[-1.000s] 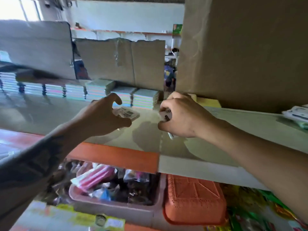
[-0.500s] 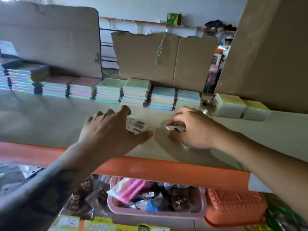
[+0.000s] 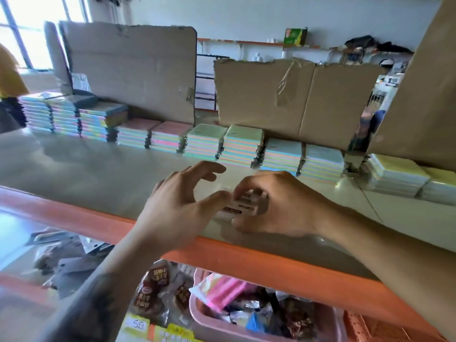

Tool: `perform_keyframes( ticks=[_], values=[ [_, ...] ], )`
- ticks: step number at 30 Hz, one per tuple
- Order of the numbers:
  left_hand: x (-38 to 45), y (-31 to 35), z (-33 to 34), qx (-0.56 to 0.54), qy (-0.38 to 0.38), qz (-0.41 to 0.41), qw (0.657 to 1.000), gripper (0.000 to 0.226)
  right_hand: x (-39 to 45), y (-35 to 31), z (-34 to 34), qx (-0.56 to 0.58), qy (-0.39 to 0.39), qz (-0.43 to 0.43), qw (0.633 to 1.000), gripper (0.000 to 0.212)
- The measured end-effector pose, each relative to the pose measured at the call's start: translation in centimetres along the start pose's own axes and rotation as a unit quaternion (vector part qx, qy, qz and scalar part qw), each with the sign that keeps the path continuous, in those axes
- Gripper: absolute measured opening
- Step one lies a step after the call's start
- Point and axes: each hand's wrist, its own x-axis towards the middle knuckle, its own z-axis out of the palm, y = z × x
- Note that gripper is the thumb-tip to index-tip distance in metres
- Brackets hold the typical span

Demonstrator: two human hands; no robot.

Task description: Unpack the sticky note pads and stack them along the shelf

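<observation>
The left hand (image 3: 177, 206), fingers arched, thumb touching, meets the right hand (image 3: 276, 203), which pinches a small white labelled packet (image 3: 237, 210), possibly wrapped notes, near the orange-edged grey shelf (image 3: 74, 169)'s front lip. Open shelf lies leftward. Nine pastel sticky-note stacks (image 3: 204, 141) line the back.

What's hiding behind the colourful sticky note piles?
Brown cardboard sheets stand just behind the sticky note piles on the shelf. Whatever lies behind the cardboard is covered.
</observation>
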Motion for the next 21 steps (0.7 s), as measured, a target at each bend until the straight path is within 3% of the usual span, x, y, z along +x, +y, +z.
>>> perform_keyframes(
  ticks=[5,10,15,17,21],
  values=[
    [0.1,-0.6,-0.2,-0.04,-0.027,0.039,0.998,0.048,-0.7,0.8,-0.4,0.192,0.024,0.004,0.981,0.02],
    [0.2,-0.7,0.4,-0.044,0.021,0.045,0.998,0.012,-0.6,0.8,-0.4,0.257,0.049,-0.023,0.965,0.053],
    [0.2,-0.7,0.3,-0.085,0.017,0.029,0.996,0.002,-0.3,1.0,0.0,0.297,0.063,-0.024,0.953,0.077],
    [0.3,-0.7,0.4,-0.087,0.016,0.026,0.996,0.002,-0.2,1.1,0.1,0.294,0.08,-0.03,0.952,0.07],
    [0.7,-0.5,0.8,-0.127,0.01,0.02,0.992,0.003,-0.7,1.2,0.3,0.238,0.119,-0.023,0.964,0.035]
  ],
)
